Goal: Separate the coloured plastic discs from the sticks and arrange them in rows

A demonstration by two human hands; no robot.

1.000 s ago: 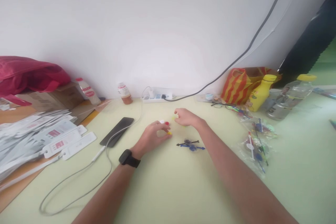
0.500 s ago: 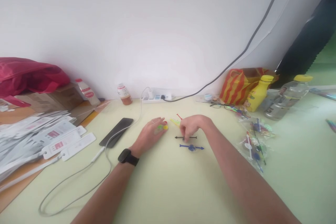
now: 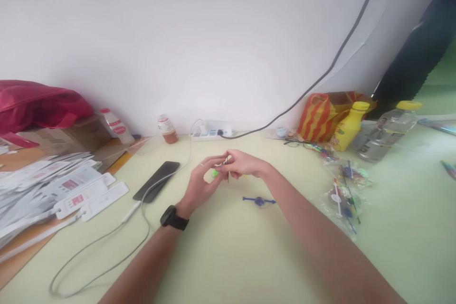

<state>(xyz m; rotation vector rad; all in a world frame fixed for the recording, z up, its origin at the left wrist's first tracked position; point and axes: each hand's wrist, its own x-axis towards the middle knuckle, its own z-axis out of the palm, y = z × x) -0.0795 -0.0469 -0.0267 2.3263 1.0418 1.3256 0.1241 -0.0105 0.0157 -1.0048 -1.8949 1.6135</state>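
Observation:
Fingertips of both hands meet above the middle of the table. In my right hand [image 3: 242,163] a thin black arrow-shaped spinner [image 3: 228,179] is pinched, turned upright with its ends pointing up and down. My left hand [image 3: 202,183] curves in from the left, thumb and fingers closed toward the spinner's centre; what its tips grip is hidden. A small green piece [image 3: 214,173] shows through the gap between left thumb and fingers. Bits of yellow peek out under my right hand. Nearer me, a blue arrow spinner [image 3: 259,201] lies flat, close to my right forearm.
Left, a phone [image 3: 156,181] with a white cable [image 3: 146,213] and piled white tags [image 3: 74,185]. At the wall stand a small bottle [image 3: 167,129] and a power strip [image 3: 210,134]. Right, bagged spinner parts [image 3: 342,199], a yellow bottle [image 3: 351,128] and a clear bottle [image 3: 386,135].
My right hand has lifted the black spinner off the table, turned it upright and carried it left to my left hand. The left fingers have closed in toward it. The blue spinner stays put.

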